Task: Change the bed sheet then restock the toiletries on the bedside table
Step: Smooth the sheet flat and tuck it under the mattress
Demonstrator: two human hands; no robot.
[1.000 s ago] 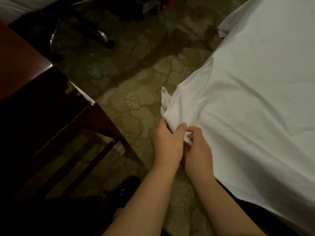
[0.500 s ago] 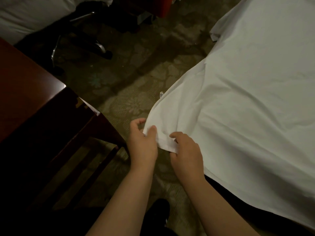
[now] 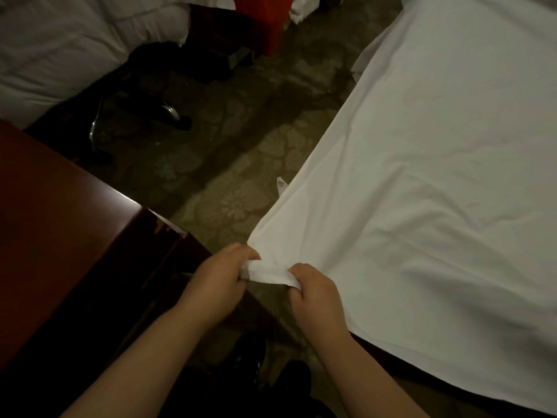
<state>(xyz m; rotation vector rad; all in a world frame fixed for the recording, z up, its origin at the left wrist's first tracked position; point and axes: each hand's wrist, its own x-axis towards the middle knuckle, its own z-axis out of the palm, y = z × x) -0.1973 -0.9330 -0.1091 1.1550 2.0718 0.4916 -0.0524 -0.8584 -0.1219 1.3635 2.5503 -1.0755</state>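
A white bed sheet [image 3: 437,182] lies spread over the bed on the right, its near corner drawn out past the bed's edge toward me. My left hand [image 3: 220,282] grips the tip of that corner, fingers curled round a bunched strip of cloth. My right hand [image 3: 316,297] grips the same strip a little to the right, knuckles up. The short length of sheet between the two hands is pulled taut. A small label [image 3: 281,185] sticks out from the sheet's left edge.
A dark red wooden table [image 3: 60,224] stands at the left, close to my left arm. Patterned carpet [image 3: 229,164] runs between table and bed. White bedding [image 3: 69,46] is piled at the top left, beside a chair base [image 3: 168,111] and something red [image 3: 262,19]. My dark shoes [image 3: 271,375] show below.
Both hands have pulled the sheet corner toward the table and down, and have moved apart along the edge. The sheet is stretched flatter over the bed.
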